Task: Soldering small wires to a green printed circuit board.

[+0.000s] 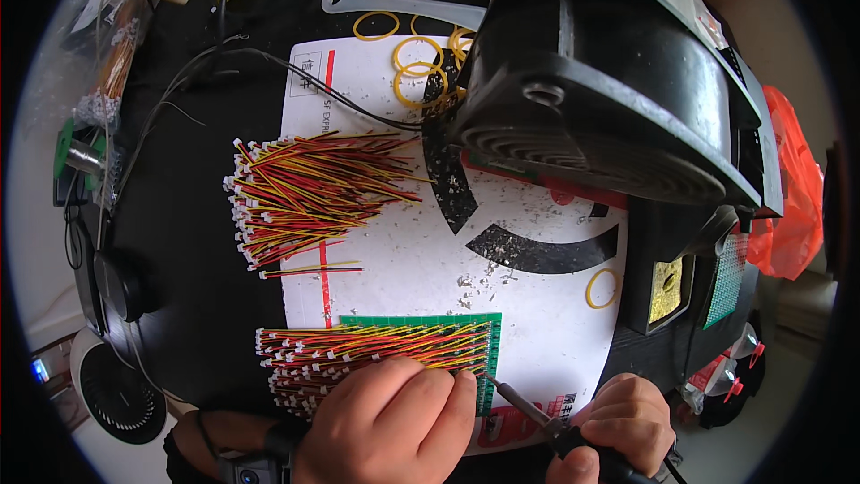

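Note:
My right hand [632, 426] grips a soldering iron [528, 405], its tip at the right side of a green circuit board [494, 327]. Closed over the board's lower part, my left hand [394, 421] pinches a wire lead [481, 374] beside the iron's tip. Rows of red, yellow and black wire leads with white connectors [376, 347] lie across the board, their far ends at its right edge. My left hand covers part of them. Above the board rests a loose pile of similar wire leads [322, 188], with a few lying apart below it.
A large black fan-like housing [609, 81] stands at the upper right over the white sheet [546, 305]. Yellow rubber bands [418, 54] and solder crumbs are scattered about. A yellow sponge in a holder [666, 289] sits right; a solder spool [85, 159] and cables are left.

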Motion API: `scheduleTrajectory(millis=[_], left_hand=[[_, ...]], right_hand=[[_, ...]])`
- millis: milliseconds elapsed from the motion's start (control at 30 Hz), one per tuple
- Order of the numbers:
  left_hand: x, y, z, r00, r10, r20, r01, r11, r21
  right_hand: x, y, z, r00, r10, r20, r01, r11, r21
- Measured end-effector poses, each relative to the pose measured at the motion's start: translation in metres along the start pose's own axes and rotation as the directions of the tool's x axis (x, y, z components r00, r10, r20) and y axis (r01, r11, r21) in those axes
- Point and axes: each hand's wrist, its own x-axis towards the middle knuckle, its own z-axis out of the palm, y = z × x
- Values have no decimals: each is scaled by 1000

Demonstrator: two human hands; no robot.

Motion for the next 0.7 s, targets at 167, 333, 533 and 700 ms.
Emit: scheduleTrajectory(millis=[167, 333, 533, 700], left_hand=[[3, 1, -2, 1000, 6, 18, -6, 1000, 10], [3, 0, 0, 1000, 18, 7, -18, 999, 28], [3, 0, 0, 1000, 31, 8, -31, 999, 27], [2, 1, -1, 1000, 20, 7, -20, 999, 29]], right_hand=[[0, 1, -1, 1000, -3, -1, 3, 1000, 8], [-1, 5, -2, 999, -45, -15, 45, 998, 37], [-22, 11, -15, 980, 119, 160, -129, 990, 57], [-12, 8, 8, 973, -100, -209, 115, 991, 65]])
